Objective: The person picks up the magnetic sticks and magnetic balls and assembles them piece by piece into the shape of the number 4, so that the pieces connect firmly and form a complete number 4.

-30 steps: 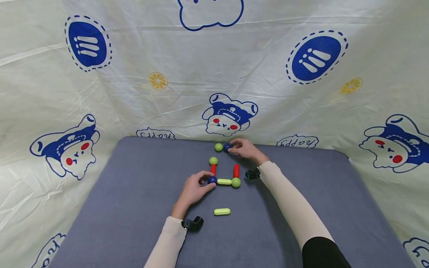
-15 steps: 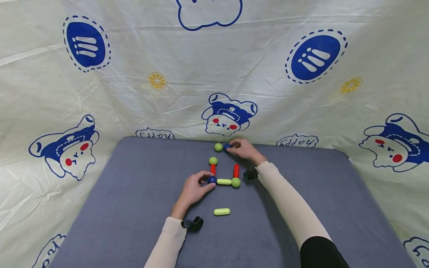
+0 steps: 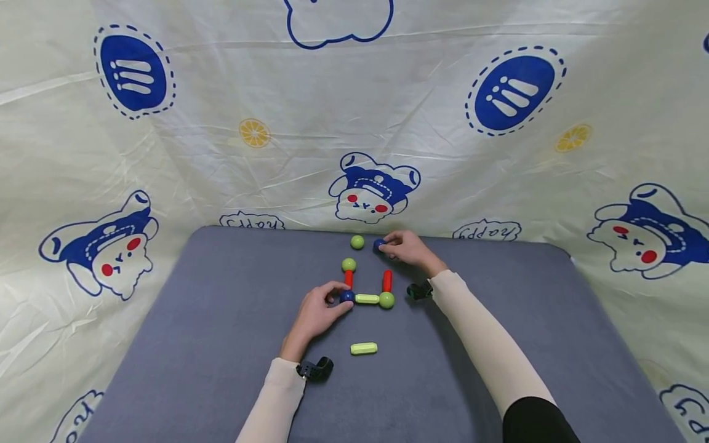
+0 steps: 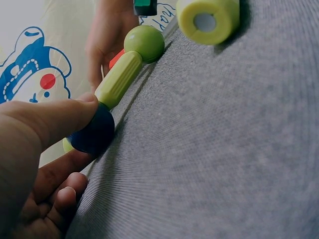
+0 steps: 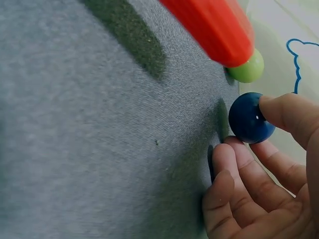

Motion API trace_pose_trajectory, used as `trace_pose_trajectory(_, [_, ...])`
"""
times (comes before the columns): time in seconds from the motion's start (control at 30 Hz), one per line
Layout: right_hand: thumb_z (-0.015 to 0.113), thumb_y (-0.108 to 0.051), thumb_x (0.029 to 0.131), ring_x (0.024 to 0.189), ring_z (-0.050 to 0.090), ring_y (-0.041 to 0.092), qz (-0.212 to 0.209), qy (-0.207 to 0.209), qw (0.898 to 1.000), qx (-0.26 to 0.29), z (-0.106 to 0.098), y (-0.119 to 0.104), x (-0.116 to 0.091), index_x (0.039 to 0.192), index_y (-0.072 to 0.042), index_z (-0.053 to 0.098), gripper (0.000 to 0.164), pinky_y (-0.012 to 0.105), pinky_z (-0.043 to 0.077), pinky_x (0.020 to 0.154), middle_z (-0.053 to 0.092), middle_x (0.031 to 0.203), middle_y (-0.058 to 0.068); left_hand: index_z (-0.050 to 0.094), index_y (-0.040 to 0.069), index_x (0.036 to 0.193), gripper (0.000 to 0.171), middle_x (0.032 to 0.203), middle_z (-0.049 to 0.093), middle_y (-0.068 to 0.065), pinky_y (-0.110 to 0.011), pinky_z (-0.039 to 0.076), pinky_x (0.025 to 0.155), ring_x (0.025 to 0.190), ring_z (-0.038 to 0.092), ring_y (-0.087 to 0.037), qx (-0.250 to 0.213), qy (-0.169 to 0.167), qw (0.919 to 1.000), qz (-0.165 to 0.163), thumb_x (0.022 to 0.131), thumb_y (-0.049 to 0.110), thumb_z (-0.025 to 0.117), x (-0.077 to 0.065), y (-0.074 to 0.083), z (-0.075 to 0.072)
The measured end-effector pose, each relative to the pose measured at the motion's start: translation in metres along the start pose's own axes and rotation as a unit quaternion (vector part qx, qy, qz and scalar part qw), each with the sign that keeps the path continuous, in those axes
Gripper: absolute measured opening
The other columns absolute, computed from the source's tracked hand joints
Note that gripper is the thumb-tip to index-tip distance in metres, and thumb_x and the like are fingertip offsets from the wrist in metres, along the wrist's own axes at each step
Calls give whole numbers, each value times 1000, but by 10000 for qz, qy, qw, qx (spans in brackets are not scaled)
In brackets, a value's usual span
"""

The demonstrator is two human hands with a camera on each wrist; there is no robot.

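Observation:
My left hand (image 3: 317, 312) pinches a dark blue ball (image 4: 95, 131) between thumb and fingers. This ball forms the left corner of a U-shaped piece lying on the table. A yellow-green rod (image 3: 367, 299) joins it to a green ball (image 3: 386, 300), from which a red rod (image 3: 387, 280) points away from me. Another red rod (image 3: 348, 279) runs from the blue corner to a second green ball (image 3: 348, 264). Near the far edge, my right hand (image 3: 411, 251) holds another blue ball (image 5: 249, 118) between thumb and fingers. Left of it, apart, is a loose green ball (image 3: 357, 242).
A loose yellow-green rod (image 3: 364, 349) lies on the near side of the U-shaped piece. The grey cloth-covered table (image 3: 232, 344) ends at the back against a printed curtain (image 3: 299, 178).
My right hand has drawn its blue ball slightly right, widening the space from the loose green ball. My left hand keeps its hold on the corner ball. The head view has shifted a little.

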State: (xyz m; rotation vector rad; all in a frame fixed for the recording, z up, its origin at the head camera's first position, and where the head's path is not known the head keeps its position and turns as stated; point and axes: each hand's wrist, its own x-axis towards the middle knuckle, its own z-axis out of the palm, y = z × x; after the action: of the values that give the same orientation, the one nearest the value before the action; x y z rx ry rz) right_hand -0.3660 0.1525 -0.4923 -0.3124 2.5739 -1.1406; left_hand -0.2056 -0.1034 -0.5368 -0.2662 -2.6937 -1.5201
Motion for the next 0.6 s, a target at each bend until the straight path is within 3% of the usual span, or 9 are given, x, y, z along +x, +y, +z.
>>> trace_pose_trajectory(0.33, [70,-31,99,92,70,22,85,353,9961,809,3,14,-22,133,0,62,47,27,54,71,71,121,20,72,19,122,32,110,70,-2,-35,46,81,90,58,-16,13,-5,10000,-34,91,28,80,-1,3,0])
trace_pose_trajectory(0.6, [70,-29,99,89,69,18,-137,769,9824,1695,10,28,-42,135,-6,61,44,27,55,70,70,122,20,73,20,122,32,109,71,-1,-34,46,81,90,58,-16,56,22,10000,15,91,27,81,-2,2,3])
